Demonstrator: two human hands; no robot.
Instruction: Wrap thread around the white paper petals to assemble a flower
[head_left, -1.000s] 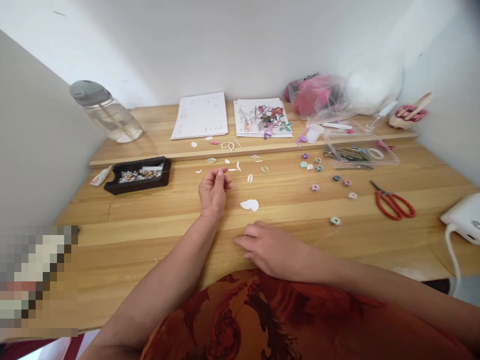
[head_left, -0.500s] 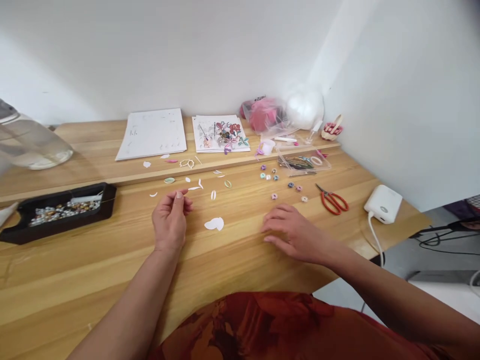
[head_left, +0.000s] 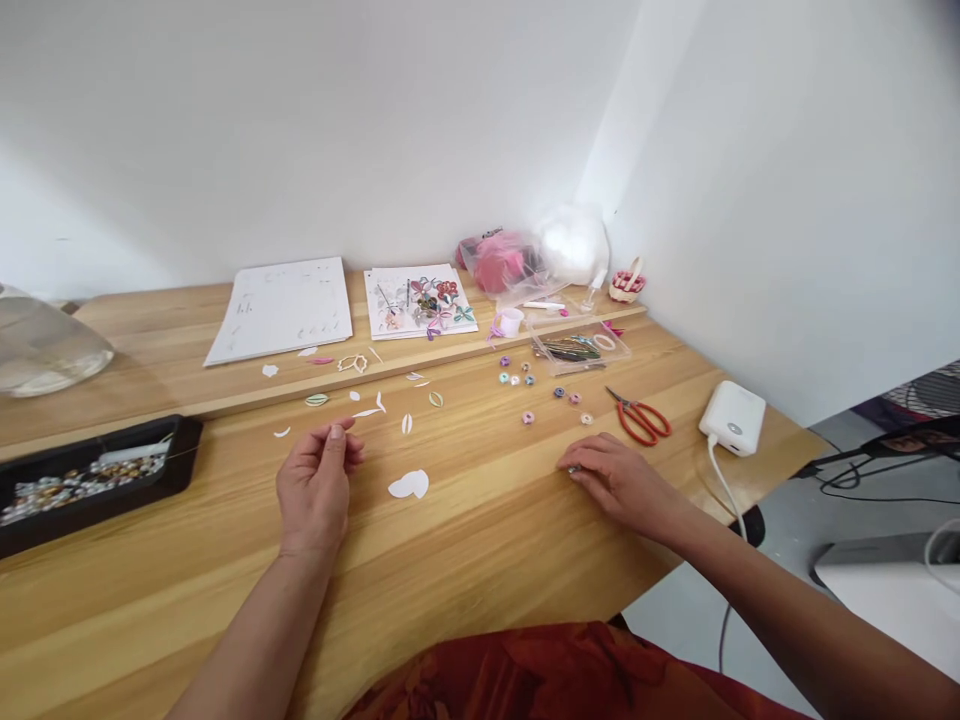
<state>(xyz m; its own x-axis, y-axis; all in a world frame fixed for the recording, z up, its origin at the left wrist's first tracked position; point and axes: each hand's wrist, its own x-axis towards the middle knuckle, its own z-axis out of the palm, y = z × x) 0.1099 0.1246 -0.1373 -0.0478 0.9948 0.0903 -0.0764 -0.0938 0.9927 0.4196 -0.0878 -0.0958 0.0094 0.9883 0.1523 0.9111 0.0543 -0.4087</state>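
My left hand rests on the wooden table with thumb and fingers pressed together; whatever it may hold is too small to make out. To its right lie overlapping white paper pieces, and small leaf-shaped cutouts are just beyond its fingertips. My right hand is closed at the fingertips around a small dark object that I cannot identify. Several small thread spools and red-handled scissors lie beyond the right hand.
A black tray of beads is at the left, near a clear jar. Paper sheets, a clear box, plastic bags and a small basket are at the back. A white device with a cable sits right.
My right hand has moved right relative to the spools, and its fingers have closed on a small dark object. The view has shifted; my left hand keeps its pinch.
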